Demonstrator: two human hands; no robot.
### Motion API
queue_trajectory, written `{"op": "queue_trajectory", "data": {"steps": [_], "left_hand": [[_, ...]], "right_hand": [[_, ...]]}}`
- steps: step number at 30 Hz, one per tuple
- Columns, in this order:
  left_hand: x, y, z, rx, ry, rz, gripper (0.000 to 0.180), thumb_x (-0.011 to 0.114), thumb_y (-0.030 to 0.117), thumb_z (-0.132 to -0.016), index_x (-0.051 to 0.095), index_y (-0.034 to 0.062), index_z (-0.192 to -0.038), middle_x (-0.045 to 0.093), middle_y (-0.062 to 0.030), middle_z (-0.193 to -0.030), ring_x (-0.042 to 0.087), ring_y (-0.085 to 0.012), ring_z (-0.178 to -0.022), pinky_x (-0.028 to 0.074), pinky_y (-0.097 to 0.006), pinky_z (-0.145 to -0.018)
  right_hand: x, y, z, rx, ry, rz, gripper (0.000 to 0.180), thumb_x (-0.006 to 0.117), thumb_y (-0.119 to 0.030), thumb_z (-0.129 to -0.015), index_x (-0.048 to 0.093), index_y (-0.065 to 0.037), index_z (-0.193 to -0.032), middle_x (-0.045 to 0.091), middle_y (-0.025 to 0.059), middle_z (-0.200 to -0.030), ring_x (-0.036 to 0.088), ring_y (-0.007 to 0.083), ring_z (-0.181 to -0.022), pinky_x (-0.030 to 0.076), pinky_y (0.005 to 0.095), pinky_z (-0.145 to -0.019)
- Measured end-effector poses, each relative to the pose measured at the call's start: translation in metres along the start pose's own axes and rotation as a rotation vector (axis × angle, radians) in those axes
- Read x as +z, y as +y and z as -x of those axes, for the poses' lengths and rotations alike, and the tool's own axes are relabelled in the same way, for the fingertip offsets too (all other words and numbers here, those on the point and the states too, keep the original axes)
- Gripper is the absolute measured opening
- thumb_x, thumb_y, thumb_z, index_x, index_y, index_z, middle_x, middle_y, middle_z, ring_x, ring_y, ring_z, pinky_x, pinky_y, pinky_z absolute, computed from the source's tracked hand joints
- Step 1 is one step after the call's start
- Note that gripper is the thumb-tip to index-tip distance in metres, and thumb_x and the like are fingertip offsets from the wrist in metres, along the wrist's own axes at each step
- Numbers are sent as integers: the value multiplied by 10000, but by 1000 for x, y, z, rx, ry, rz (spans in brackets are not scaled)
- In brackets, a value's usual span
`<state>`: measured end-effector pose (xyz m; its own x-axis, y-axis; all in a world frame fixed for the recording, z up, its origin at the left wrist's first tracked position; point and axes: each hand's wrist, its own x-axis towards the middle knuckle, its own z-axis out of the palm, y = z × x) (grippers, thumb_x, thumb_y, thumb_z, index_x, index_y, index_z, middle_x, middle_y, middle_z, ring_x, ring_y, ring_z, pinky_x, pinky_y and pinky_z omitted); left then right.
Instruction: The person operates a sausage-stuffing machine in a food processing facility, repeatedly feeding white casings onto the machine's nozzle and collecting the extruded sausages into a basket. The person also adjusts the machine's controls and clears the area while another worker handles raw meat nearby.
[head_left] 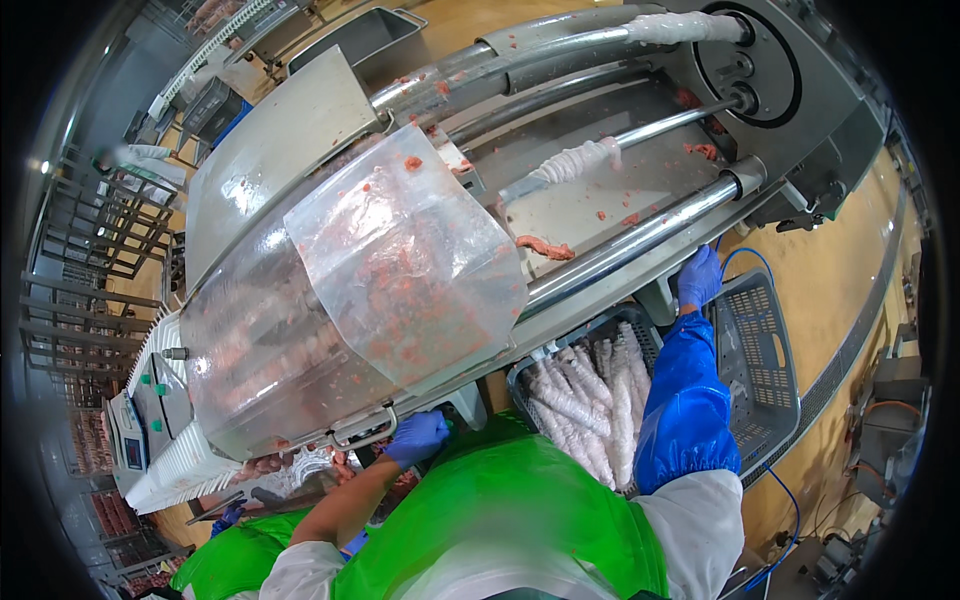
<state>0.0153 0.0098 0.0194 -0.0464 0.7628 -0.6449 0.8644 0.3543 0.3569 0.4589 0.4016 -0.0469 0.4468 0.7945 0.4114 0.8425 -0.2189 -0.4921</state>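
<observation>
My left hand [418, 438], in a blue glove, is at the front edge of a large steel sausage-filling machine [640, 265], beside a bent metal handle [365, 430]; its fingertips are hidden. Farther right, my right hand [700, 277], gloved with a long blue sleeve, is closed at the machine's lower edge; what it grips does not show. Gathered white casing [575, 163] sits on the near filling tube, and more casing [685, 27] on the far one. A clear plastic sheet [400, 270] flecked with red meat lies over the machine's transparent cover [250, 350].
Below the machine stands a grey crate [650, 345] holding several white casing sticks [580, 400]. A second perforated crate [765, 340] is to its right, with a blue hose [750, 252] nearby. At lower left, a co-worker in green [235, 560] stands close. Metal racks [90, 310] line the left.
</observation>
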Motion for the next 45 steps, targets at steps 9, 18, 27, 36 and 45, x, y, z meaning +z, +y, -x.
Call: {"op": "queue_trajectory", "data": {"steps": [9, 18, 27, 36, 45], "left_hand": [[-1, 2, -3, -1, 6, 32, 257, 549, 301, -772, 594, 48, -783, 610, -200, -771, 592, -371, -733, 453, -447, -651], [-9, 11, 8, -6, -3, 44, 235, 529, 287, -787, 593, 61, -800, 619, -192, -796, 596, -374, -761, 458, -456, -664], [-6, 2, 12, 130, 122, -52, 246, 545, 275, -772, 634, 55, -838, 629, -204, -842, 602, -387, -761, 476, -464, -666], [13, -83, 72, 102, 244, 454, 413, 573, 434, -835, 658, 29, -842, 654, -163, -793, 632, -306, -731, 475, -390, -670], [39, -236, 133, -328, 689, 478, 352, 549, 338, -844, 630, -1, -800, 643, -183, -825, 611, -351, -755, 467, -438, -700]], "right_hand": [[-5, -8, -1, 14, -7, -23, 405, 359, -359, -930, 621, -51, -923, 628, 199, -899, 584, 401, -825, 435, 500, -696], [-12, -9, 2, 14, -85, 20, 422, 323, -354, -926, 605, -45, -981, 609, 215, -971, 556, 420, -910, 430, 505, -752], [-27, -28, 14, -32, -31, -8, 340, 391, -266, -900, 584, 0, -986, 605, 252, -895, 573, 442, -820, 417, 553, -746], [-28, -183, 170, -627, -549, 338, 401, 598, -198, -813, 506, -10, -1155, 565, 177, -1109, 542, 307, -997, 453, 411, -837], [22, -174, 197, -100, -567, -810, 434, 583, -162, -855, 436, -39, -1244, 516, 113, -1141, 499, 218, -1005, 437, 364, -876]]}}
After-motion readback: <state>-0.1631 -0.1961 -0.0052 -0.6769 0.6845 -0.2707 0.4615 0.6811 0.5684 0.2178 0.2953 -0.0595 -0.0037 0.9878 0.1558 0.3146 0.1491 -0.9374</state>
